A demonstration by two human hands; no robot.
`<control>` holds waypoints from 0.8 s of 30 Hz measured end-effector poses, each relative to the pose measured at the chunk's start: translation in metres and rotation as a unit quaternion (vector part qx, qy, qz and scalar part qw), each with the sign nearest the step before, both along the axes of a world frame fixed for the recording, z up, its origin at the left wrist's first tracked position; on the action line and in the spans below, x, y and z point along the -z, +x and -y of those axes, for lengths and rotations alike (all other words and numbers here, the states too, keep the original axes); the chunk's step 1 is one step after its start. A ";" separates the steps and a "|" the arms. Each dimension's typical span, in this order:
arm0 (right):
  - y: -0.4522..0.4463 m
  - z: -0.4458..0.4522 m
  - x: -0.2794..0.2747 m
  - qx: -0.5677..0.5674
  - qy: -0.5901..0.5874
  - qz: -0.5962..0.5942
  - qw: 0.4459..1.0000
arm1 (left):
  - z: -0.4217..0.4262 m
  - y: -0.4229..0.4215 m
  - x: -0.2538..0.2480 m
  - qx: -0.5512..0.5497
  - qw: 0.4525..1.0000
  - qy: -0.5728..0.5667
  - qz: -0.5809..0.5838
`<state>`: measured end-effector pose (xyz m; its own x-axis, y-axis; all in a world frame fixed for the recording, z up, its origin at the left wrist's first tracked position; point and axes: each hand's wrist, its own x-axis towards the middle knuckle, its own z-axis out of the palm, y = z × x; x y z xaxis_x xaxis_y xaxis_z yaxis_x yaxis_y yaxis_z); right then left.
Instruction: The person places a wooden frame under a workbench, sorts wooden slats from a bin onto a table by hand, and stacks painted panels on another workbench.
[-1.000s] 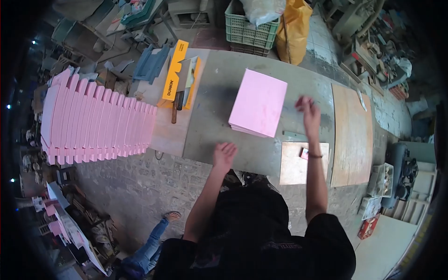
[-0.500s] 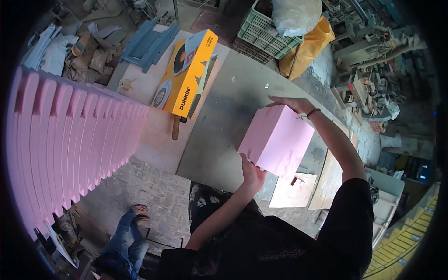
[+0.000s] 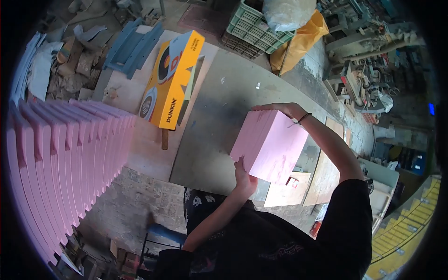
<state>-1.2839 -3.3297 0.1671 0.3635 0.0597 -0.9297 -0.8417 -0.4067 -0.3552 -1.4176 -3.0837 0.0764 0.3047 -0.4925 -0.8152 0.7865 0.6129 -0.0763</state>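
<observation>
A pink box-shaped block [image 3: 273, 144] is over the grey tabletop, tilted, with faint lines along one side and dark smudges on another. My left hand [image 3: 245, 181] grips its near lower corner, thumb up along the side and other fingers mostly hidden beneath. Across the far top edge lies my right hand [image 3: 282, 109], its fingers bent over the block and a dark cord on the wrist. Whether the block rests on the table or is held just above it, I cannot tell.
A yellow Dunkin' box [image 3: 172, 79] lies left of the block, with a wooden handle [image 3: 164, 139] poking out below. A long row of pink slats [image 3: 70, 154] stands at far left. Thin boards [image 3: 285, 189] lie at the right; a green crate [image 3: 254, 28] is behind the table.
The view has shifted slightly. My right hand's fingers now lie closer along the block's top edge. A person's jeans-clad legs at lower left are gone from view.
</observation>
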 end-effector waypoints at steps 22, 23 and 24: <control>-0.146 0.005 0.107 0.593 0.209 0.453 0.632 | 0.137 0.167 0.042 0.404 0.708 -0.081 0.573; -0.145 0.006 0.104 0.590 0.210 0.448 0.638 | 0.136 0.168 0.042 0.404 0.740 -0.086 0.532; -0.145 0.007 0.105 0.588 0.215 0.448 0.638 | 0.134 0.167 0.037 0.418 0.739 -0.088 0.521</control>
<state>-1.4291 -3.3365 0.0616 0.7661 -0.5648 -0.3069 0.1443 0.6163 -0.7742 -1.2502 -3.2181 0.0389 0.2515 -0.9341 -0.2534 0.5726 -0.0675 0.8170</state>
